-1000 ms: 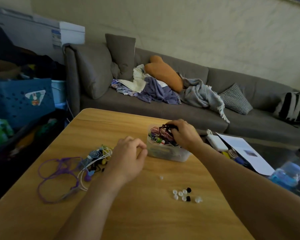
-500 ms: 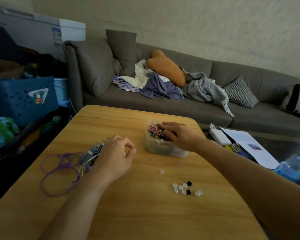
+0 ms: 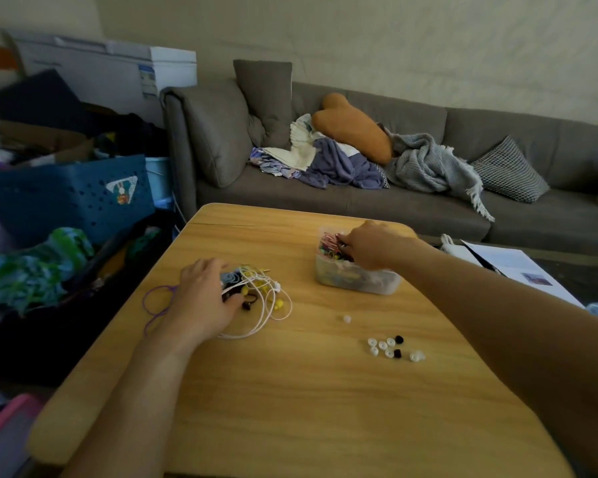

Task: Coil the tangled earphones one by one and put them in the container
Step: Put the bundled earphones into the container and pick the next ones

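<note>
Placing step in hand: right hand (image 3: 366, 248) reaches into the container (image 3: 356, 277), fingers hidden among its cords, grip indeterminate, while left hand (image 3: 204, 298) rests flat and relaxed on the tangled earphones (image 3: 263, 291) on the table (image 3: 290, 391); next, judged, one cord needs separating.

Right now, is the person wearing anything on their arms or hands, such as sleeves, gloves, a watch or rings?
Nothing shows: the left hand and right hand are bare, no gloves, watch or rings visible. Both forearms are uncovered up to the frame edge, with no sleeves in view.
</note>
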Action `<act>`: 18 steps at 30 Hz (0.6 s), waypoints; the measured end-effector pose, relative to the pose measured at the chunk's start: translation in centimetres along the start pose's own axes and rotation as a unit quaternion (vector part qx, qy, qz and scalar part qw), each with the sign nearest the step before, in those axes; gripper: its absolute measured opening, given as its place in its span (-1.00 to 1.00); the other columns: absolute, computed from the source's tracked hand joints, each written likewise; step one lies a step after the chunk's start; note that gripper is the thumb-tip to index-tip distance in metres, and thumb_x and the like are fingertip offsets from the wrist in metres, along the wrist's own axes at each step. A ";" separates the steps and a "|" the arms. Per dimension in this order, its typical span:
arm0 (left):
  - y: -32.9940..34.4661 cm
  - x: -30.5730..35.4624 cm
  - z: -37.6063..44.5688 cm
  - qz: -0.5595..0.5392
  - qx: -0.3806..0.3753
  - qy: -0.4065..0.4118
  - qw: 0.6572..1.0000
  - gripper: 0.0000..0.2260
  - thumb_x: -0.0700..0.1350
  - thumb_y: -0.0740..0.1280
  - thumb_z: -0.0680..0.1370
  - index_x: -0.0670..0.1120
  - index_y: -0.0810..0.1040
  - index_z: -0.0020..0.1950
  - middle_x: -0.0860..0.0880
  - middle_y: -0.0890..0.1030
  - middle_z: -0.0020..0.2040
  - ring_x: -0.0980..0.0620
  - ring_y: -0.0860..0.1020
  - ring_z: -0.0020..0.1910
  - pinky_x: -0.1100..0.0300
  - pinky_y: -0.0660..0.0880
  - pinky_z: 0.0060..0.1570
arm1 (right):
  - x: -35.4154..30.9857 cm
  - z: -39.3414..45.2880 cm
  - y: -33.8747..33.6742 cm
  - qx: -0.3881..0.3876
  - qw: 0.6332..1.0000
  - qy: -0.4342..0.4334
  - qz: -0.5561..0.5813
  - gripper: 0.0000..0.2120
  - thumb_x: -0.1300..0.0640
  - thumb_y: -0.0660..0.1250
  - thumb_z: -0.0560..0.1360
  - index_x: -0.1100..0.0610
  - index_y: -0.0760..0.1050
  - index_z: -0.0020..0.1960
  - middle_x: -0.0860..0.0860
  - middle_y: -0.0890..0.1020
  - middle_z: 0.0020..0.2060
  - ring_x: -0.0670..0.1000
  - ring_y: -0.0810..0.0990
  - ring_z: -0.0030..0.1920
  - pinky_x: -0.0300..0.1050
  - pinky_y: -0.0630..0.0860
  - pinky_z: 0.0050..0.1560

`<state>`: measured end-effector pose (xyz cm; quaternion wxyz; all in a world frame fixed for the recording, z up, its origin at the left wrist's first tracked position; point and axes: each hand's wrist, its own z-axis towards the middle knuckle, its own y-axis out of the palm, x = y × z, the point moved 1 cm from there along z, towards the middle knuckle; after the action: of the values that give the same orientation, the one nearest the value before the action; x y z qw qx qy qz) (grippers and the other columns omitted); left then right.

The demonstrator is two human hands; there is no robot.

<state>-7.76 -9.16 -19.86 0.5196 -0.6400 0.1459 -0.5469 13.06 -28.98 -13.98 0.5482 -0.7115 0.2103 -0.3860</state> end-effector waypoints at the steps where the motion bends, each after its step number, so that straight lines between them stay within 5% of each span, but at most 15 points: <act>1: -0.2 -0.2 -0.1 -0.007 0.007 -0.003 1.000 -0.48 -0.03 0.42 0.51 -0.04 0.34 0.43 -0.05 0.37 0.39 -0.09 0.26 0.41 0.02 0.30 0.32 | -0.4 -0.3 -0.7 0.022 0.999 0.014 -0.024 -0.64 0.03 0.13 0.65 0.09 0.41 0.40 0.15 0.51 0.21 0.16 0.42 0.14 0.04 0.35 0.09; 4: -0.8 -0.6 -0.6 0.002 0.021 -0.004 1.000 -0.50 -0.01 0.42 0.51 -0.05 0.37 0.41 -0.05 0.40 0.37 -0.09 0.28 0.39 0.04 0.32 0.28 | -2.4 -1.5 -3.2 0.139 0.990 0.029 0.025 -0.65 0.07 0.22 0.59 0.09 0.42 0.35 0.15 0.45 0.28 0.21 0.36 0.30 0.16 0.32 0.27; 7: -1.2 -1.5 -0.9 0.017 0.007 -0.030 0.999 -0.51 0.07 0.43 0.49 -0.03 0.44 0.37 -0.04 0.46 0.29 -0.11 0.42 0.27 0.00 0.49 0.16 | -6.4 -2.9 -4.7 0.250 0.945 -0.030 0.211 -0.74 0.16 0.23 0.57 0.10 0.54 0.23 0.08 0.58 0.15 0.09 0.53 0.16 0.07 0.50 0.21; 10: -1.2 -2.5 -0.8 0.002 -0.016 -0.059 0.998 -0.60 0.14 0.41 0.47 0.02 0.51 0.24 0.00 0.61 0.09 -0.14 0.60 0.00 -0.08 0.60 -0.05 | -11.2 -3.7 -4.0 0.171 0.926 -0.088 0.326 -0.77 0.16 0.25 0.58 0.10 0.58 0.19 0.01 0.66 0.08 -0.05 0.58 -0.02 -0.09 0.58 0.12; 13: -1.1 -2.9 -0.5 -0.019 -0.007 -0.073 0.997 -0.75 0.15 0.27 0.56 0.04 0.50 0.13 0.03 0.63 -0.09 -0.10 0.65 -0.16 -0.05 0.62 -0.21 | -14.9 -3.5 -2.0 0.110 0.927 -0.118 0.340 -0.69 0.08 0.30 0.59 0.07 0.51 0.32 0.03 0.58 0.18 -0.01 0.55 0.11 -0.21 0.47 0.07; 18: -0.7 -3.2 0.1 0.039 0.004 -0.061 0.997 -0.76 0.09 0.29 0.57 0.04 0.54 0.19 -0.01 0.63 0.07 -0.08 0.56 0.09 -0.05 0.52 0.11 | -17.9 -2.4 1.0 0.145 0.945 -0.148 0.254 -0.62 0.05 0.21 0.64 -0.08 0.40 0.45 0.07 0.46 0.20 0.10 0.38 0.19 -0.02 0.40 0.22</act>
<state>-9.13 -6.43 -21.03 0.5510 -0.6639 0.1362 -0.4869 0.32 -17.81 -20.40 0.7503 -0.5965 0.2421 -0.1503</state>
